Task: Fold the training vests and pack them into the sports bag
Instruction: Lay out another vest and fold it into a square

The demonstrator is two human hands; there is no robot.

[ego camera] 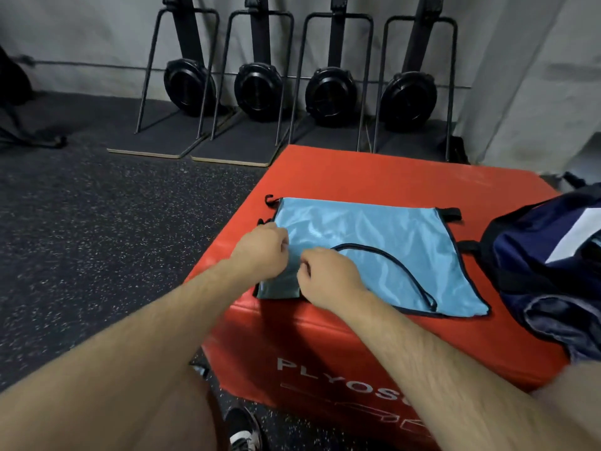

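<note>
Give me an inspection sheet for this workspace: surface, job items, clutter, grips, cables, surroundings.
surface: red plyo box, flat top, holds the vest and the bag.
job's things: light blue vest with black trim, spread flat, its near-left corner looks folded; navy sports bag at the box's right edge, beside the vest.
clutter: dark bundle on the floor at far left, too blurred to name.
grips: left hand and right hand side by side, fingers curled, grip on the vest's left end.
cables: nothing seen.
surroundings: speckled rubber floor; four black fan machines in a row at the wall; a shoe by the box.
</note>
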